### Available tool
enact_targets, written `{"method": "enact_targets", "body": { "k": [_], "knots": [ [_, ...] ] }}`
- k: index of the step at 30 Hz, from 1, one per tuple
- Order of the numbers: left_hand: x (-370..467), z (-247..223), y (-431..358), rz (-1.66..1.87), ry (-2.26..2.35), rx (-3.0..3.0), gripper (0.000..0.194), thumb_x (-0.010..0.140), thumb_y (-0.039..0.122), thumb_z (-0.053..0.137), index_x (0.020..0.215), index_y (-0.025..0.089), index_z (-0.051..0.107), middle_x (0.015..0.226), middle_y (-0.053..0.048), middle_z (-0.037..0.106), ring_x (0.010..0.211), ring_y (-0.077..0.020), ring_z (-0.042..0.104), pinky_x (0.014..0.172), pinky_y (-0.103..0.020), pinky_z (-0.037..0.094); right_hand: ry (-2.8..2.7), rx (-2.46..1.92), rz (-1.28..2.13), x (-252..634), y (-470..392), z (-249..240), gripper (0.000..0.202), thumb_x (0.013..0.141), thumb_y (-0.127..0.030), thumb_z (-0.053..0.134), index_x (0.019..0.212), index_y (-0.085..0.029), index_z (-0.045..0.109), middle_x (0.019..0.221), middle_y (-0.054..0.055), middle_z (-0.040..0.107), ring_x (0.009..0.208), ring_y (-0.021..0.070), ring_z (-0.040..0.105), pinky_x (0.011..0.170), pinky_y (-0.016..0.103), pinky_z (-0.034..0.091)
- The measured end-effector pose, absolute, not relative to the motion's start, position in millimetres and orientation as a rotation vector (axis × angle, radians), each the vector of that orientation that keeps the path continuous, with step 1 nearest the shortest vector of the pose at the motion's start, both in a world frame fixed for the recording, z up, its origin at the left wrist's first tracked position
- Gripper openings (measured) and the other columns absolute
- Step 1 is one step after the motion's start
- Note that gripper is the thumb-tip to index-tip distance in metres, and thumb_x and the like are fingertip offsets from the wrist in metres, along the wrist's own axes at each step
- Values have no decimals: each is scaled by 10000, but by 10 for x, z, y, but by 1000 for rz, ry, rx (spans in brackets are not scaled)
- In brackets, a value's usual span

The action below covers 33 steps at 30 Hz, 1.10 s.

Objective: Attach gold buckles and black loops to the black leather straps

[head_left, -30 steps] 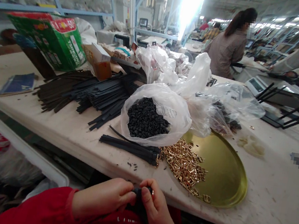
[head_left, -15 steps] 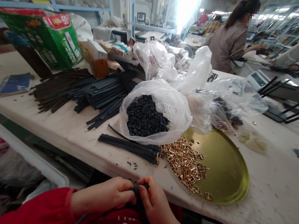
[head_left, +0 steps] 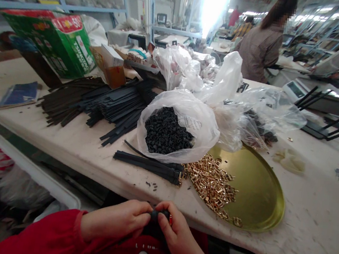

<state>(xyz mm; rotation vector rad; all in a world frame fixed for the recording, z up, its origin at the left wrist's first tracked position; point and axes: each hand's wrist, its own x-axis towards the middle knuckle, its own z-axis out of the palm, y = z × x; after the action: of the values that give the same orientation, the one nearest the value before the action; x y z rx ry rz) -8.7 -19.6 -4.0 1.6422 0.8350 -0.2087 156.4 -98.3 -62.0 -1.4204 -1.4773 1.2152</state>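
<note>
My left hand [head_left: 117, 220] and my right hand [head_left: 177, 232] meet in front of my chest, below the table edge. Both are closed on a black strap [head_left: 154, 227], which looks folded or bent between the fingertips. Its lower part is lost against my clothes, and the fingers cover much of the rest. A small red spot shows at my right fingers. Just beyond, a bundle of black straps [head_left: 147, 167] lies on the table, with gold buckles at its right end. Behind it stands an open plastic bag of small black loops [head_left: 168, 133].
A gold tray [head_left: 261, 191] at right holds a heap of gold buckles [head_left: 211, 186]. Farther left are fanned black straps [head_left: 117, 102], a blue booklet [head_left: 19, 94] and a green carton [head_left: 57, 44]. A white bin [head_left: 52, 184] stands at lower left. A co-worker [head_left: 259, 51] is across the table.
The hands stay together on the strap; my left fingers have shifted slightly against it. The whole view has moved a little, and the co-worker across the table has turned farther away.
</note>
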Motion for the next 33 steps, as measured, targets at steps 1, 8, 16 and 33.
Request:
{"method": "enact_targets", "body": {
  "k": [1, 8, 16, 33],
  "knots": [
    [-98, -41, -196, -199, 835, 1615, 261, 833, 356, 366, 751, 160, 518, 604, 34, 485, 539, -109, 421, 518, -201, 329, -1475, -1414, 1211, 1560, -987, -622, 167, 886, -277, 376, 959, -189, 496, 906, 50, 585, 858, 177, 553, 765, 304, 436],
    [-102, -236, -273, -145, 900, 1539, 358, 833, 453, 391, 724, 145, 538, 553, 48, 444, 487, -90, 363, 448, -190, 268, -1503, -1357, 1232, 1543, -1061, -598, 177, 896, -277, 381, 1006, -200, 496, 915, 39, 589, 846, 161, 557, 755, 283, 442],
    [-156, -69, -273, -255, 863, 1697, 290, 847, 377, 372, 760, 166, 552, 596, 42, 487, 500, -93, 401, 446, -184, 278, -1511, -1354, 1257, 1542, -1090, -596, 224, 911, -313, 373, 1080, -223, 488, 1016, 42, 597, 946, 162, 557, 833, 290, 433],
    [-88, 15, -312, -231, 909, 1561, 271, 836, 358, 359, 721, 165, 511, 539, 45, 472, 440, -90, 414, 419, -183, 302, -1679, -1383, 1145, 1556, -1073, -549, 270, 900, -246, 381, 1158, -213, 453, 1070, 68, 624, 959, 184, 587, 827, 309, 457]
  ]
}}
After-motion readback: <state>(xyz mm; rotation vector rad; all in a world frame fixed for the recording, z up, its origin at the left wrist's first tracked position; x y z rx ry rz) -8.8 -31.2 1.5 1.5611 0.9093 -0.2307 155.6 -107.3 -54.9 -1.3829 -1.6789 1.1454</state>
